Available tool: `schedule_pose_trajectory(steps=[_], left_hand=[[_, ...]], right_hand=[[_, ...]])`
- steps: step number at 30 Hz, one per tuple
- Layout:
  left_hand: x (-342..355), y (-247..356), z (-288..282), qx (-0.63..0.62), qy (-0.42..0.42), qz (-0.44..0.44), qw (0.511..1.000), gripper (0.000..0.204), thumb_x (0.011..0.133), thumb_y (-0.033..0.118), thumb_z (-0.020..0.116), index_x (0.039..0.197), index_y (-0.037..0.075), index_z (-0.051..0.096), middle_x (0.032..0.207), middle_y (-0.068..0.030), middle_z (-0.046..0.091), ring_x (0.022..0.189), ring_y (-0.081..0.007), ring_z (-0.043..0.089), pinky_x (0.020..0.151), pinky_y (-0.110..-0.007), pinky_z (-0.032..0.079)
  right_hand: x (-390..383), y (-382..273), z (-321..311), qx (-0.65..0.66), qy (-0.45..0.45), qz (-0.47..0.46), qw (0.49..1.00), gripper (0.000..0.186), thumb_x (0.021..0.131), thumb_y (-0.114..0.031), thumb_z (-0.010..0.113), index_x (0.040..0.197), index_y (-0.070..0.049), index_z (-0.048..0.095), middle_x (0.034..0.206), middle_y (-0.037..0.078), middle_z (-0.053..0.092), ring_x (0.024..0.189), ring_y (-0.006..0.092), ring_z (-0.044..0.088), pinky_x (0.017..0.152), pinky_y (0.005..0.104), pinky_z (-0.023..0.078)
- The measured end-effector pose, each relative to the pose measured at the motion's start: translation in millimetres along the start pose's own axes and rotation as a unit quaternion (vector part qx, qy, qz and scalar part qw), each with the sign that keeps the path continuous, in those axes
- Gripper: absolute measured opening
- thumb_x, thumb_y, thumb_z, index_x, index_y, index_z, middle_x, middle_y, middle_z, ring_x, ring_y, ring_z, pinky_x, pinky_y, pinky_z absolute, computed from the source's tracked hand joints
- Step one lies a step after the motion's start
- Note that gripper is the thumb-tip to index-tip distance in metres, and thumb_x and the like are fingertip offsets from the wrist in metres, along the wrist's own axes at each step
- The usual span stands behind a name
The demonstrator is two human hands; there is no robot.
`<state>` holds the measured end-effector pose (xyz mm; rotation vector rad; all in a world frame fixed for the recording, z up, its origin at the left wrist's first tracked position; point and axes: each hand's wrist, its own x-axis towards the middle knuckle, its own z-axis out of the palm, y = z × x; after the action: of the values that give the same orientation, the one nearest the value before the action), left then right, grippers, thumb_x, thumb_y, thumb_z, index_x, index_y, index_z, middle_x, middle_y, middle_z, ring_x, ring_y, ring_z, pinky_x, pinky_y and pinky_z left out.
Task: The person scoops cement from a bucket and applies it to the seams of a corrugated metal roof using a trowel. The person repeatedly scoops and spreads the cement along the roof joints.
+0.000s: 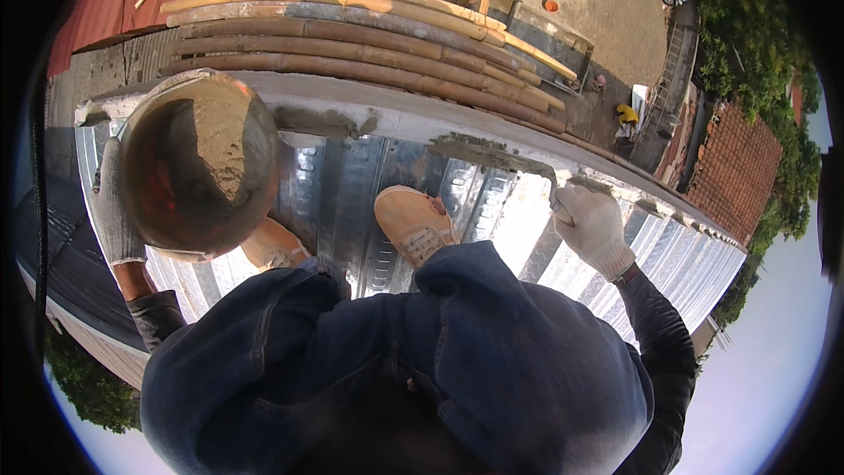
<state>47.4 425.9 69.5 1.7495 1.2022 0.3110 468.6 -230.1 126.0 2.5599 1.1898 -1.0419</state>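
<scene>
My left hand (114, 202), in a pale knit glove, grips the side of a round bucket (145, 220). Grey wet mortar (215, 145) lies inside it, partly in sunlight. Some of that hand's fingers are hidden by the bucket. On the right, my gloved right hand (593, 229) is closed round a trowel (556, 196), its blade seen almost edge-on against the wall ledge. A strip of fresh mortar (479, 151) runs along the pale ledge (400, 123) to the left of the trowel. Another mortar patch (321, 121) sits beside the bucket.
My shoes (409, 222) stand on shiny ribbed metal sheeting (338, 180). Bamboo poles (352, 48) lie along the ledge's far side. Beyond them the ground (607, 0) is far below, with a person in yellow (627, 114). A tiled roof (734, 171) stands to the right.
</scene>
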Motion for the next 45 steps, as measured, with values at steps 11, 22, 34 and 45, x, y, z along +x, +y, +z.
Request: schedule_pose_trajectory(steps=[11,22,34,45], left_hand=[[7,5,-9,0.039,-0.014,0.024,0.999,0.045,0.118,0.014,0.058,0.158,-0.005,0.061,0.149,-0.0143,0.072,0.131,-0.0206,0.072,0.115,-0.035,0.057],[-5,22,6,-0.072,0.047,-0.073,0.994,0.044,0.117,0.019,0.062,0.155,-0.005,0.065,0.143,-0.0126,0.076,0.123,-0.0182,0.076,0.107,-0.033,0.061],[12,4,-10,0.009,0.0,-0.01,1.0,0.046,0.119,0.012,0.054,0.163,-0.001,0.057,0.152,-0.0129,0.071,0.131,-0.0197,0.072,0.113,-0.036,0.059],[23,-4,-32,0.05,-0.04,0.013,0.998,0.046,0.119,0.009,0.053,0.163,-0.003,0.057,0.152,-0.014,0.071,0.131,-0.0195,0.073,0.114,-0.035,0.059]], right_hand=[[146,-24,-46,-0.164,0.07,-0.24,0.954,0.02,0.098,-0.019,0.072,0.117,-0.014,0.078,0.107,0.009,0.073,0.105,0.0348,0.074,0.089,0.0481,0.061],[196,-38,-76,-0.377,0.144,-0.319,0.858,0.019,0.089,-0.011,0.081,0.107,-0.013,0.078,0.108,0.001,0.075,0.111,0.0244,0.072,0.102,0.0374,0.056],[95,41,-30,-0.098,0.079,-0.13,0.983,0.029,0.088,-0.008,0.08,0.116,-0.015,0.075,0.108,0.009,0.072,0.104,0.0355,0.072,0.091,0.0482,0.058],[46,45,58,-0.027,-0.019,-0.089,0.996,0.021,0.091,-0.012,0.077,0.11,-0.01,0.068,0.107,0.013,0.072,0.103,0.0382,0.072,0.092,0.0508,0.057]])
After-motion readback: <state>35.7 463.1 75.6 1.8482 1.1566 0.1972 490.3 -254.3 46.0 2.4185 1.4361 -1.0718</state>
